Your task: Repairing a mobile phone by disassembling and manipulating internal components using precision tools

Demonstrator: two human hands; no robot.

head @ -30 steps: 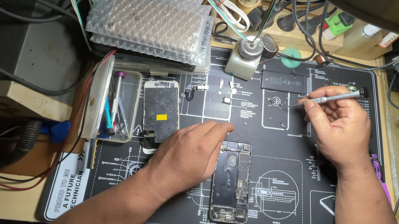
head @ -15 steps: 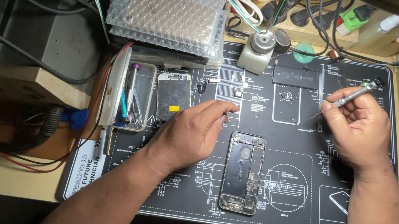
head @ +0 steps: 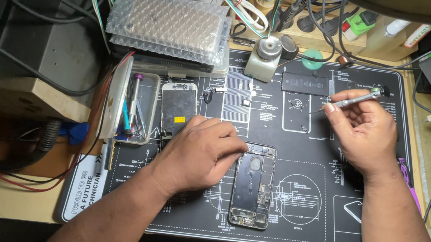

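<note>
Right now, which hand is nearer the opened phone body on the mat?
Left. The left hand rests at the opened phone body, fingers at its upper left edge. The right hand is up and right, apart, holding a screwdriver.

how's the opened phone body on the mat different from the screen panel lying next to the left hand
The phone body lies in the mat's middle, dark, its inner parts exposed; the screen panel lies further left beside the clear tray, pale and flat with a yellow tag. The left hand fingers touch the phone body's edge; the screen panel lies untouched. Both lie flat, lengthwise.
</note>
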